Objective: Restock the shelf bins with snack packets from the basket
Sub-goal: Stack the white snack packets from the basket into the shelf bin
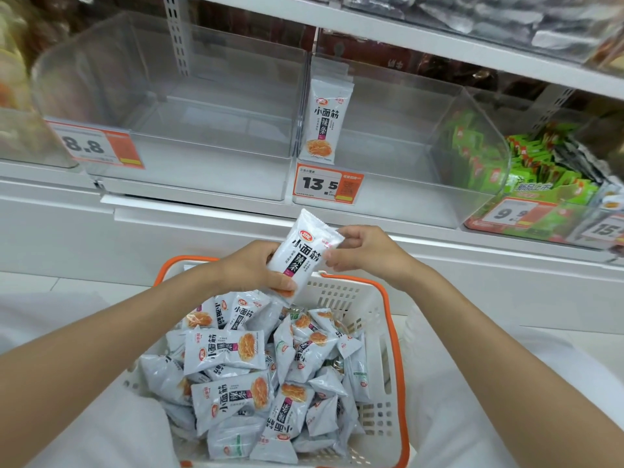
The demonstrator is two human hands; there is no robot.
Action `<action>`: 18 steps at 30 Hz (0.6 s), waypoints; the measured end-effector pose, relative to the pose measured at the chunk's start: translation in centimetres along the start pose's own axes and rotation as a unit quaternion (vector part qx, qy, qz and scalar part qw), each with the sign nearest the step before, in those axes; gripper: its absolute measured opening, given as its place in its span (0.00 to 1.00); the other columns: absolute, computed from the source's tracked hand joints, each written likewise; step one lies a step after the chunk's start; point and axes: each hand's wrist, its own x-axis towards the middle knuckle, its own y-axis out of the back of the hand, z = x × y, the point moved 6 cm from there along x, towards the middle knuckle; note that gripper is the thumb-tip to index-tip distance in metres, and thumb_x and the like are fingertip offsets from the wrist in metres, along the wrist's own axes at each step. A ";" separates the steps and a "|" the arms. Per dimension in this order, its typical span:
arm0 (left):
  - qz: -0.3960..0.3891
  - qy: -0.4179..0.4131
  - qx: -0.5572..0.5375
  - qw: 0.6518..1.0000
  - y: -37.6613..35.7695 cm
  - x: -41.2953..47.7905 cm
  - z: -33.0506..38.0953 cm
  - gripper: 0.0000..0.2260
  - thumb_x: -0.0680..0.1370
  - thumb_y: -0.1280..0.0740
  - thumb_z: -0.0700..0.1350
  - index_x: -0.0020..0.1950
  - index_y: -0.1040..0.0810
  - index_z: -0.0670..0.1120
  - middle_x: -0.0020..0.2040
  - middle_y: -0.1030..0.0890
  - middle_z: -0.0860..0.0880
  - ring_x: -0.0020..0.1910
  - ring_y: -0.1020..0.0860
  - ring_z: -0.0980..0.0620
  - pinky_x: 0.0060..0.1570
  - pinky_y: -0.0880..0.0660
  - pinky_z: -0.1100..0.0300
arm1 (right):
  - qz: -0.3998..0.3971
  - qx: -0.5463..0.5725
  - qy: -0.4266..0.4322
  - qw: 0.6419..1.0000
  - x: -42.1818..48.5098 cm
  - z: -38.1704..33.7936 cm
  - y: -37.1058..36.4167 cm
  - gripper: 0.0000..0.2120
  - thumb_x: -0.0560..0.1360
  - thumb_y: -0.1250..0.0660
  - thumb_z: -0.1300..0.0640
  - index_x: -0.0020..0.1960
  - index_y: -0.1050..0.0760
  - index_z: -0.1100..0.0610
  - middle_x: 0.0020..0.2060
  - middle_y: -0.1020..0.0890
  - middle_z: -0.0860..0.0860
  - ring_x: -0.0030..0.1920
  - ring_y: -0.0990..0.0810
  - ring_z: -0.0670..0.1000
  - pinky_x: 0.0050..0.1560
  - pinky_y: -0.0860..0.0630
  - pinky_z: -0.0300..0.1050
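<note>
A white basket [378, 319] with an orange rim sits in front of me, full of several grey-white snack packets [229, 352]. Above its far edge, my left hand [250, 268] grips the lower part of one such packet [300, 251], held tilted. My right hand [364, 251] pinches the packet's upper right corner. On the shelf behind stands a clear bin [405, 163] tagged 13.5, with one sample packet [326, 126] stuck upright on its left front. It otherwise holds nothing that I can see.
A second clear bin [202, 130] tagged 8.8 stands to the left. To the right is a bin of green packets [537, 170]. A white shelf ledge [202, 214] runs between the bins and the basket. An upper shelf [439, 38] hangs overhead.
</note>
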 end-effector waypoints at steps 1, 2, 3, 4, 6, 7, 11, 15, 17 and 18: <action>-0.001 0.001 -0.010 1.000 0.0 -0.1 0.1 0.13 0.70 0.23 0.39 0.52 0.20 0.47 0.47 0.15 0.52 0.45 0.16 0.56 0.43 0.20 0.62 | -0.010 -0.002 -0.001 1.000 0.0 0.2 -0.5 0.15 0.73 0.27 0.63 0.59 0.22 0.61 0.49 0.14 0.55 0.49 0.15 0.54 0.50 0.18 0.45; -0.006 0.003 -0.017 1.000 -0.2 -0.2 0.3 0.14 0.70 0.23 0.39 0.53 0.20 0.47 0.48 0.15 0.52 0.46 0.16 0.55 0.44 0.19 0.61 | -0.015 -0.002 -0.001 1.000 0.1 0.4 -0.9 0.14 0.74 0.28 0.62 0.59 0.22 0.61 0.49 0.14 0.54 0.49 0.15 0.54 0.52 0.18 0.45; -0.013 0.005 -0.025 1.000 -0.3 -0.2 0.4 0.15 0.70 0.23 0.39 0.55 0.21 0.46 0.49 0.15 0.52 0.47 0.16 0.54 0.46 0.19 0.59 | -0.013 0.003 0.001 1.000 0.1 0.5 -1.0 0.13 0.74 0.28 0.63 0.58 0.21 0.62 0.49 0.14 0.55 0.49 0.15 0.54 0.53 0.19 0.46; -0.017 0.005 -0.038 0.999 -0.4 -0.2 0.5 0.15 0.71 0.24 0.40 0.56 0.21 0.46 0.49 0.15 0.52 0.48 0.16 0.54 0.47 0.19 0.59 | -0.006 0.008 0.002 1.000 0.2 0.4 -1.1 0.12 0.74 0.28 0.63 0.57 0.21 0.62 0.49 0.14 0.55 0.48 0.15 0.54 0.53 0.19 0.46; -0.011 0.002 -0.066 0.998 -0.4 -0.3 0.9 0.14 0.74 0.27 0.46 0.59 0.22 0.51 0.51 0.15 0.55 0.50 0.17 0.56 0.48 0.20 0.60 | 0.004 0.008 0.003 1.000 0.3 0.1 -0.9 0.11 0.74 0.29 0.64 0.57 0.21 0.63 0.49 0.14 0.56 0.45 0.15 0.52 0.50 0.18 0.44; -0.001 0.000 -0.080 0.997 -0.3 -0.3 1.1 0.13 0.76 0.30 0.51 0.60 0.23 0.53 0.52 0.15 0.55 0.51 0.17 0.56 0.48 0.20 0.58 | 0.007 0.004 0.005 1.000 0.3 0.0 -0.8 0.11 0.74 0.29 0.64 0.57 0.21 0.63 0.49 0.14 0.56 0.45 0.15 0.51 0.48 0.18 0.42; 0.076 -0.012 -0.129 0.989 0.5 -0.1 2.0 0.14 0.80 0.38 0.53 0.58 0.20 0.45 0.51 0.15 0.48 0.52 0.16 0.49 0.50 0.19 0.50 | 0.021 -0.013 0.016 1.000 0.3 -0.1 -0.6 0.12 0.74 0.28 0.61 0.58 0.20 0.60 0.51 0.15 0.55 0.50 0.16 0.54 0.51 0.18 0.44; 0.101 -0.037 -0.131 0.986 0.7 0.1 3.2 0.13 0.81 0.38 0.51 0.55 0.20 0.44 0.50 0.15 0.46 0.51 0.16 0.47 0.49 0.18 0.50 | -0.002 -0.038 0.022 0.999 0.4 -0.1 -1.6 0.10 0.74 0.27 0.61 0.55 0.18 0.56 0.49 0.14 0.51 0.51 0.16 0.52 0.55 0.19 0.49; 0.113 -0.063 -0.120 0.984 1.1 0.1 4.3 0.11 0.81 0.37 0.49 0.54 0.19 0.44 0.50 0.15 0.46 0.51 0.16 0.46 0.51 0.19 0.47 | 0.021 -0.041 0.031 0.998 0.5 -0.8 -1.4 0.10 0.74 0.28 0.63 0.54 0.19 0.58 0.49 0.14 0.52 0.50 0.16 0.52 0.54 0.19 0.49; 0.126 -0.086 -0.109 0.982 1.6 0.1 5.2 0.10 0.80 0.36 0.48 0.54 0.19 0.44 0.50 0.15 0.46 0.50 0.16 0.46 0.51 0.19 0.47 | 0.036 -0.046 0.045 0.997 0.5 -1.5 -1.0 0.10 0.74 0.28 0.64 0.54 0.19 0.59 0.50 0.14 0.53 0.50 0.16 0.52 0.52 0.18 0.48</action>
